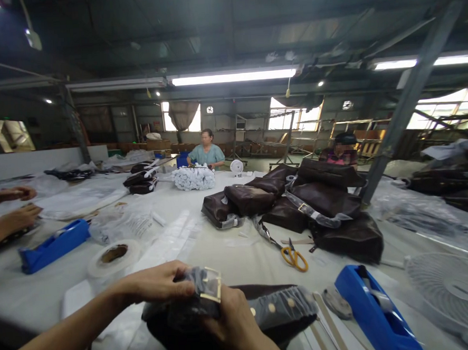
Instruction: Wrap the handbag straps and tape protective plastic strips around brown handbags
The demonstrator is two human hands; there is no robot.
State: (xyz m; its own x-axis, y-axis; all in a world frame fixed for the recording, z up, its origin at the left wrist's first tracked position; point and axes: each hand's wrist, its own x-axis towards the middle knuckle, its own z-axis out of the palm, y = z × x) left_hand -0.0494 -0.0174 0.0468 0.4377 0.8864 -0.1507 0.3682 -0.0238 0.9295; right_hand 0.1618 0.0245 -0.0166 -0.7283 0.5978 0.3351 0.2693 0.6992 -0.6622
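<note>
A dark brown leather bag (281,332) lies in front of me at the near table edge. Over it, my left hand (161,282) grips a strap (193,278) wrapped in clear plastic, thumb on top. A gold rectangular buckle (211,285) shows at the strap's end. My right hand (237,317) closes round the same strap beside the buckle; its fingertips are partly hidden. To the right, another plastic-covered strap length (301,303) with gold round studs lies across the bag.
Orange-handled scissors (294,258) lie ahead, before a pile of brown bags (323,201). Blue tape dispensers stand right (375,306) and left (56,246), near a film roll (114,256). A white fan (457,290) is at far right. A co-worker's hands (18,209) work at left.
</note>
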